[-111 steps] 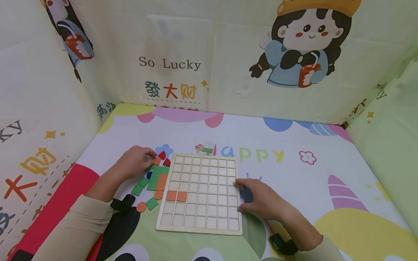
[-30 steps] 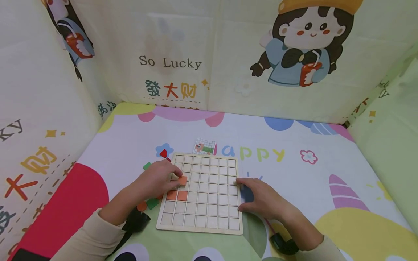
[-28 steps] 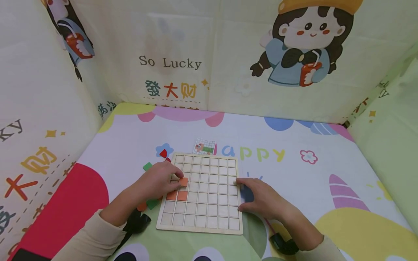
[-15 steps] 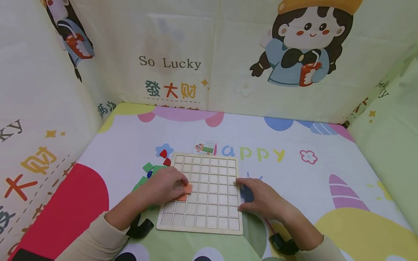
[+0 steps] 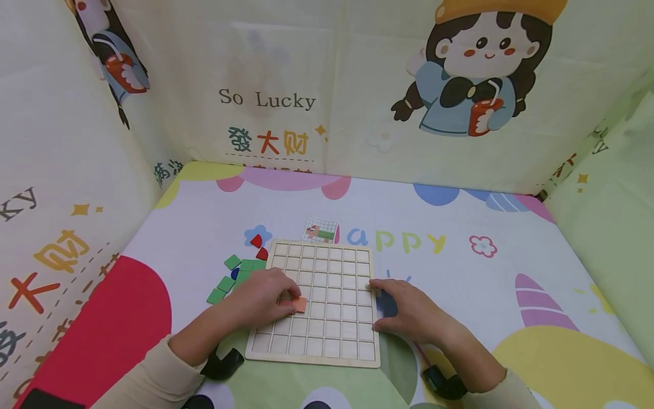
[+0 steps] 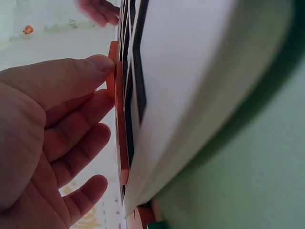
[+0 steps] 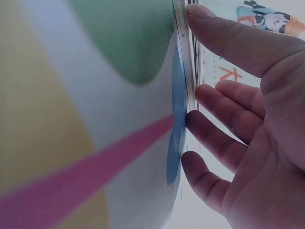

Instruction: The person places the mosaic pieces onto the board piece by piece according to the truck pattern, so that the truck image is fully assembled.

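A square wooden grid board (image 5: 332,329) lies on the table. My left hand (image 5: 263,298) is over its left part and pinches an orange square tile (image 5: 300,305) between thumb and fingers, at the third cell of a middle row. In the left wrist view the pinched tile (image 6: 112,50) leans at the board's surface, beside orange tiles (image 6: 122,148) in the grid; the hand hides these from the head view. My right hand (image 5: 411,309) touches the board's right edge with thumb and fingertips, its fingers relaxed, as the right wrist view also shows.
Left of the board lie loose green square tiles (image 5: 226,284), a dark blue piece (image 5: 235,274) and two red pieces (image 5: 256,241); my left hand and forearm cover part of this pile. A small picture card (image 5: 321,230) lies behind the board on the patterned tablecloth (image 5: 409,216).
My left hand took an orange tile from the pile, carried it right over the board, then toward the near side to beside the two orange tiles. The right hand stayed at the board's edge.
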The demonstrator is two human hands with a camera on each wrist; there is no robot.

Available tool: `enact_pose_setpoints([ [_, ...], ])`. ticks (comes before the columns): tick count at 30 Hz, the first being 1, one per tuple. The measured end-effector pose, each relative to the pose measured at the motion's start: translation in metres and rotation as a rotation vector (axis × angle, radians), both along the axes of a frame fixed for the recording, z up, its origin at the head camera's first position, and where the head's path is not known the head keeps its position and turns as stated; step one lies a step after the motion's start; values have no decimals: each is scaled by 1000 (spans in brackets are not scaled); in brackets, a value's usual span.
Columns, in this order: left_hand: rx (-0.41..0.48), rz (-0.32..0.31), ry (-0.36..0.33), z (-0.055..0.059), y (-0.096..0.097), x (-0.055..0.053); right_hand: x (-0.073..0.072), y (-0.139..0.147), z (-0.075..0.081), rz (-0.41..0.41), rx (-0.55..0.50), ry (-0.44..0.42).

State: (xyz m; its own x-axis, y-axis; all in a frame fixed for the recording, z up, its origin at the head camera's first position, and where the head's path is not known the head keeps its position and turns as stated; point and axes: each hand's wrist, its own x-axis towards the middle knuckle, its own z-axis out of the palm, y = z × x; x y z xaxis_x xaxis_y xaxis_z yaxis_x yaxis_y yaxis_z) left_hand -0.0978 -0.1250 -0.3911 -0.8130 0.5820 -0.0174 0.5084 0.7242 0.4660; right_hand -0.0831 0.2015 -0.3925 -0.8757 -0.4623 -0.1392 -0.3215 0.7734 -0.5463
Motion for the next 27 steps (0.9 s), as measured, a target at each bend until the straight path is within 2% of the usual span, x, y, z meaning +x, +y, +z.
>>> enact_pose_setpoints([
  [10, 9, -26, 22, -1, 2, 4, -1, 0, -2, -5, 2, -5],
  [20, 7, -65, 78, -2, 3, 6, -1, 0, -3, 2, -6, 1],
  [27, 10, -66, 104, -5, 3, 5, -1, 1, -3, 5, -4, 3],
])
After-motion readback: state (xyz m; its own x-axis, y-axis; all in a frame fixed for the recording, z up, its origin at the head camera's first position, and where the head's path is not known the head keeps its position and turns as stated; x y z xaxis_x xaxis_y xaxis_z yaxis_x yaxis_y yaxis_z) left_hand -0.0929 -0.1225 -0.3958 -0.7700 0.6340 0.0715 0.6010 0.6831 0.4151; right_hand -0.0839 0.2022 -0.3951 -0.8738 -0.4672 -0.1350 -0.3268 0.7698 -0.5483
